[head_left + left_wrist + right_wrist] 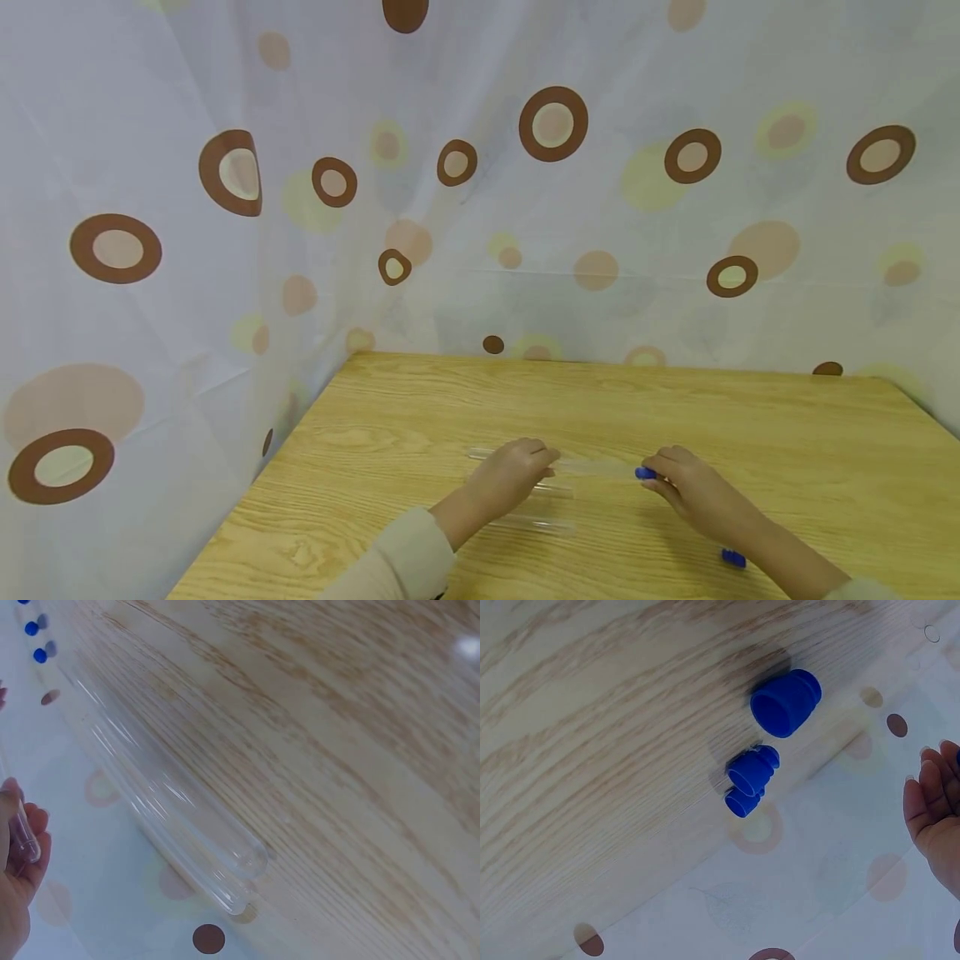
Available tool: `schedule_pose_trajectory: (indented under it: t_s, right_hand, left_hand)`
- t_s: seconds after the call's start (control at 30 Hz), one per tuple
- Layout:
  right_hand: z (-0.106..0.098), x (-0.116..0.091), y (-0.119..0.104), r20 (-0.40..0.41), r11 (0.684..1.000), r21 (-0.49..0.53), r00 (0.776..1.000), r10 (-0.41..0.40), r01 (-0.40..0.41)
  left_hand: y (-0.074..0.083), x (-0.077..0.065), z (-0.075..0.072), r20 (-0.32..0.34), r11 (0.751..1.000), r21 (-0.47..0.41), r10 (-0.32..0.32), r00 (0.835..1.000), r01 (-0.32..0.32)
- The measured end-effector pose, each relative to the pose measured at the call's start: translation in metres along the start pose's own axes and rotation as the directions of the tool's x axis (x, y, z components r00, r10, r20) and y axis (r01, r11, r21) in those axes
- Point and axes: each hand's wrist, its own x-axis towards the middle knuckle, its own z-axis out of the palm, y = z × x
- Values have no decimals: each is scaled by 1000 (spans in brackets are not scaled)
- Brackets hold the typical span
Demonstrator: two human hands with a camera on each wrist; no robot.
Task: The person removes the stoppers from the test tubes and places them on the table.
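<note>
My left hand (513,475) holds a clear test tube (600,468) sideways above the table, its rounded end (28,849) showing past the fingers in the left wrist view. My right hand (697,492) pinches a blue stopper (645,472) between thumb and fingers, right at the tube's other end. Two more clear tubes, a nearer one (532,525) and a farther one (555,492), lie on the wood beneath my left hand. Under my right forearm, another blue stopper (733,558) rests on the table.
The right wrist view has three blue stoppers on the table, a large-looking close one (786,703) and two beyond it (754,771). The wooden table (420,400) ends at a patterned curtain (600,208) behind and to the left.
</note>
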Motion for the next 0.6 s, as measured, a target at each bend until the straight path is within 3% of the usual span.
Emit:
schedule_pose_trajectory:
  t_s: [0.2, 0.43, 0.6]
  right_hand:
    - [0, 0, 0, 4, 1000, -5, 1000, 5, -5]
    - [5, -1, 1, -47, 999, -39, 999, -21, 19]
    - [8, -1, 0, -68, 999, -47, 998, -10, 7]
  left_hand:
    - [1, 0, 0, 43, 1000, 3, -22, 999, 21]
    - [4, 2, -2, 125, 998, -10, -67, 990, 69]
    - [5, 2, -4, 143, 996, -28, -74, 987, 79]
